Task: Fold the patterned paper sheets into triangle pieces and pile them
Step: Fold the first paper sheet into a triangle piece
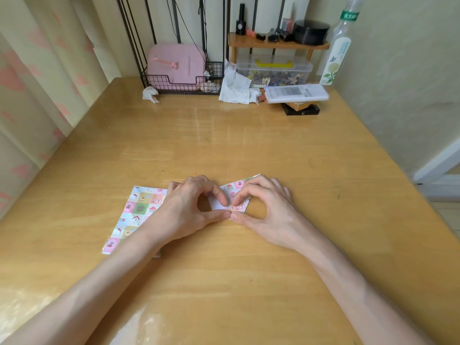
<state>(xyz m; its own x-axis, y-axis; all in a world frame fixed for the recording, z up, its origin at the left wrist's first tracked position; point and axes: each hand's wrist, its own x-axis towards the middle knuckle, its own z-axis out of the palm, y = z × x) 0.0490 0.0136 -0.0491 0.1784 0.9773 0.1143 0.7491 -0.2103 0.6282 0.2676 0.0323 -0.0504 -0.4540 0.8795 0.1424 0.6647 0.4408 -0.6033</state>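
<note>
Head view: at the frame's centre, the left hand (190, 206) and right hand (263, 207) each pinch a small patterned paper (236, 194) between curled forefinger and thumb, thumb tips touching, on the wooden table (249, 145). A flat patterned sheet (135, 212) lies left of centre, partly under the left wrist.

Table (224, 145): honey-yellow wood grain noted. On it: paper sheet (139, 210) chequered pink, green, blue, yellow, cartoon motifs printed; folded sheet (239, 192) patterned alike, underside white. Left of table: curtain (37, 70) cream, pink-blotched.
</note>
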